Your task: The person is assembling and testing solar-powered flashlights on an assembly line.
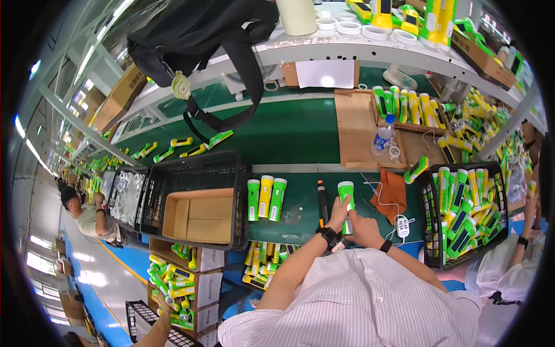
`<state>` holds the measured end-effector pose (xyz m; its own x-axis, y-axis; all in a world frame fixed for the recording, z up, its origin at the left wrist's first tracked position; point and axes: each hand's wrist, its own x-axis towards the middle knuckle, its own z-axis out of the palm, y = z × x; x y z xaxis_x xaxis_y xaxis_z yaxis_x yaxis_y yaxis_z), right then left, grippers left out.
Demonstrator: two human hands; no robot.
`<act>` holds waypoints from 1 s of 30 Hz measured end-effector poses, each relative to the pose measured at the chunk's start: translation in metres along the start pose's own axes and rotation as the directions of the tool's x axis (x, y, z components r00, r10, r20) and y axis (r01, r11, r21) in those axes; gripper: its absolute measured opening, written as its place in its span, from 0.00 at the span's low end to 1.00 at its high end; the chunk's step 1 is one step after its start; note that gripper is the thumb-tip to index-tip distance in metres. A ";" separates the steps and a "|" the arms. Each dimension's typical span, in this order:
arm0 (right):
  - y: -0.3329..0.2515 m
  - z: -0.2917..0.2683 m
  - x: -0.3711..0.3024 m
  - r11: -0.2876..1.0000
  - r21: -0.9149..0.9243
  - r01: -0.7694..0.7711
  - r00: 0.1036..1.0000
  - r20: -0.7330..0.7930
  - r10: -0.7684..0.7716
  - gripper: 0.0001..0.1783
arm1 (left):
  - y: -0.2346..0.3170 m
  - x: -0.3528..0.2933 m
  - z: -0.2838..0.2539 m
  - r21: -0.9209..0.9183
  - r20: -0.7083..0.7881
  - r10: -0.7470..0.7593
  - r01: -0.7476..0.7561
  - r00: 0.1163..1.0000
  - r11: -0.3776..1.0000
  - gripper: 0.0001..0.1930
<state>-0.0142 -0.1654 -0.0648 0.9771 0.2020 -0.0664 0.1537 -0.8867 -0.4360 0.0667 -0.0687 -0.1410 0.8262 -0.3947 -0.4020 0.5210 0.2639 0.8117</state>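
Observation:
A green flashlight with a white head stands out in front of me, head pointing away. My left hand is closed around its left side. On the other side, my right hand grips the lower body with fingers pressed against it. Just left of my hands lies a black and orange pen-shaped tool, perhaps an electric screwdriver. Further left, two green flashlights and one yellow flashlight rest side by side on the green bench.
A black crate of flashlights is at right; a black crate with a cardboard box is at left. An orange cloth, white cable and power strip lie right of my hands. A water bottle stands beyond. Co-workers flank me.

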 end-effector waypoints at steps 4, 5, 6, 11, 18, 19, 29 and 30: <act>-0.003 -0.004 -0.007 0.999 -0.002 -0.048 0.995 0.087 0.048 0.34 | -0.013 -0.001 -0.004 -0.031 -0.024 0.016 -0.017 1.000 0.999 0.17; -0.003 -0.002 -0.008 0.999 -0.004 -0.053 0.994 0.091 0.053 0.34 | -0.013 -0.002 -0.005 -0.020 0.001 0.016 -0.016 1.000 1.000 0.17; -0.002 0.002 -0.007 0.999 0.036 -0.006 1.000 -0.002 0.006 0.33 | -0.013 -0.003 -0.004 -0.025 0.003 0.011 -0.011 1.000 1.000 0.17; -0.006 0.009 -0.006 0.988 0.090 0.129 0.978 -0.179 -0.111 0.30 | -0.005 -0.011 -0.005 -0.124 -0.078 0.012 -0.022 0.997 0.992 0.19; -0.004 0.023 -0.007 0.937 0.246 0.249 0.967 -0.120 -0.226 0.19 | 0.007 -0.009 -0.019 -0.194 -0.100 0.037 -0.056 0.994 0.979 0.17; -0.001 0.025 -0.007 0.921 0.187 0.341 0.938 -0.125 -0.322 0.17 | 0.015 -0.008 -0.026 -0.253 -0.091 0.033 -0.055 0.995 0.966 0.16; 0.009 0.049 -0.013 0.867 0.051 0.496 0.859 -0.174 -0.481 0.11 | 0.053 -0.029 -0.047 -0.260 -0.145 0.187 -0.220 0.972 0.940 0.16; 0.009 0.048 -0.014 0.869 0.050 0.492 0.861 -0.174 -0.478 0.11 | 0.052 -0.030 -0.046 -0.285 -0.145 0.188 -0.223 0.971 0.932 0.16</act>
<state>-0.0336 -0.1562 -0.1113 0.7933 0.5256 0.3072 0.6075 -0.6502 -0.4563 0.0795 -0.0026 -0.1061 0.9315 -0.2064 -0.2994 0.3628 0.5848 0.7255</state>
